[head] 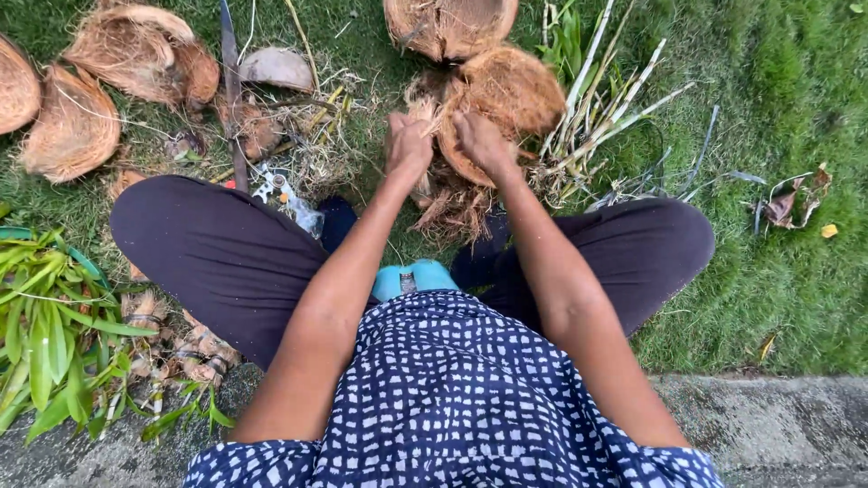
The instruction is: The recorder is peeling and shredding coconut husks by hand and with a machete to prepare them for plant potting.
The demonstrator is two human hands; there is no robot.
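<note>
I sit cross-legged on grass, looking down past a blue and white patterned top and dark trousers. My left hand point(409, 145) and my right hand point(481, 140) both grip a brown fibrous coconut husk point(511, 95) in front of my knees. The left fingers clutch a tuft of loose fibre at the husk's left edge. The right fingers hold the husk's near rim. Torn brown fibre point(452, 208) hangs below the husk between my shins.
More husk halves lie at the top left point(72, 126) and top centre point(449, 23). A long knife point(233, 99) lies on the grass by my left knee. Green leaves point(45, 325) are at left, pale stalks point(606, 99) at right. A concrete edge point(778, 425) runs below.
</note>
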